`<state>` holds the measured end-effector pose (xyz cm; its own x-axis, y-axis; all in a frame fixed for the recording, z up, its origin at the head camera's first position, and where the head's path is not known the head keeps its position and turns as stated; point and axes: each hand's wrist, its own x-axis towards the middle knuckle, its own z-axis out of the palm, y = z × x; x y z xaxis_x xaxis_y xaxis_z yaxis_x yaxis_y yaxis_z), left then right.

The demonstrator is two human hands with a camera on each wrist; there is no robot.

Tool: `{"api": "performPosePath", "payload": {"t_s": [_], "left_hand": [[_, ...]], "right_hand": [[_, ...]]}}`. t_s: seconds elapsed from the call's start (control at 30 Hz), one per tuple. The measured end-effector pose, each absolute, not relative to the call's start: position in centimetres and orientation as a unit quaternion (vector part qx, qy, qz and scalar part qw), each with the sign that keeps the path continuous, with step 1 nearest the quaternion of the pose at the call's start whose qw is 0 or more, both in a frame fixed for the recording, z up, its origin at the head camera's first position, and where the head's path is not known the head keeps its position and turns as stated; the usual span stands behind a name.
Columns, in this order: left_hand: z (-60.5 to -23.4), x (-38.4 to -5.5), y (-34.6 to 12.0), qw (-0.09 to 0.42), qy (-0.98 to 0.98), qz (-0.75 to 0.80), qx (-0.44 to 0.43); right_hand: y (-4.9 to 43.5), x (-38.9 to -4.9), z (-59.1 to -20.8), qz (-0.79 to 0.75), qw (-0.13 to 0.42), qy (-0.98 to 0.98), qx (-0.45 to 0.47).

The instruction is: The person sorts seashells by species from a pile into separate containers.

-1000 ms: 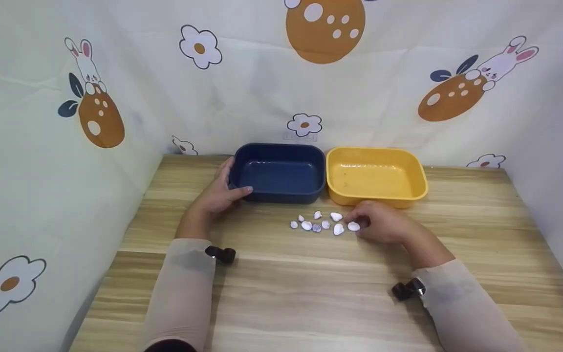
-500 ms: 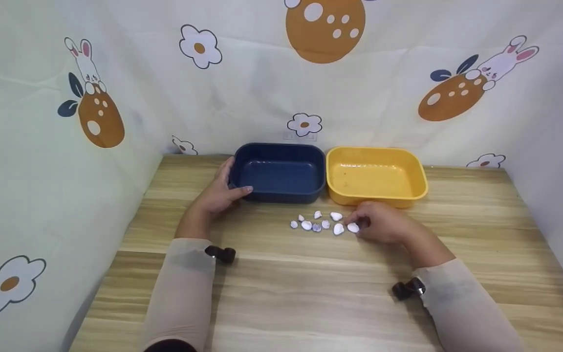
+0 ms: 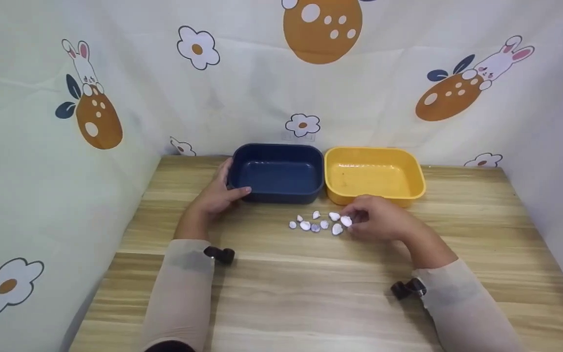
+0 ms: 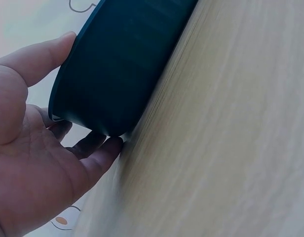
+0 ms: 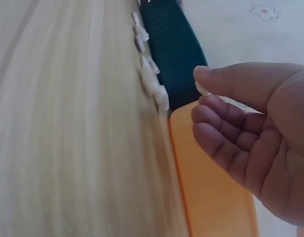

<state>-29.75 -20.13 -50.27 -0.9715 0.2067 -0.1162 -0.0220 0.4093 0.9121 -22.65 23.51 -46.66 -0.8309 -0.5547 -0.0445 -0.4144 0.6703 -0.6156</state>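
My right hand (image 3: 379, 218) pinches a white seashell (image 3: 346, 221) between thumb and fingertips. In the right wrist view, the seashell (image 5: 201, 89) shows as a small pale edge at the thumb tip. Left of that hand lie several small white and purplish seashells (image 3: 305, 226) in a loose cluster on the wooden table. At the left end of a dark blue bin (image 3: 281, 198), my left hand (image 3: 213, 195) grips the wall, thumb on the front rim. The left wrist view shows its fingers curled under the bin's (image 4: 117, 74) rounded end.
A yellow bin (image 3: 374, 200) stands right of the blue one, their sides touching or nearly so. Both stand at the back of the wooden table (image 3: 301, 293), close to a patterned cloth (image 3: 252, 88). Black wrist cameras (image 3: 220, 254) sit on both sleeves.
My right hand has taken hold of the seashell at the cluster's right end and lifted it slightly up and left. My left hand keeps its grip on the blue bin.
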Motion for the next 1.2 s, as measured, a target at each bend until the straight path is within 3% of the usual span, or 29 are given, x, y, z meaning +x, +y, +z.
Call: {"api": "performPosePath", "payload": {"t_s": [0.47, 1.2], "left_hand": [[-50.5, -29.7, -20.0, 0.107, 0.819, 0.562, 0.047], [-50.5, -29.8, -19.9, 0.115, 0.812, 0.571, 0.043]], "right_hand": [[22.4, -23.7, -45.7, -0.358, 0.061, 0.910, -0.201], [17.8, -26.1, -44.9, -0.416, 0.047, 0.894, -0.158]]}}
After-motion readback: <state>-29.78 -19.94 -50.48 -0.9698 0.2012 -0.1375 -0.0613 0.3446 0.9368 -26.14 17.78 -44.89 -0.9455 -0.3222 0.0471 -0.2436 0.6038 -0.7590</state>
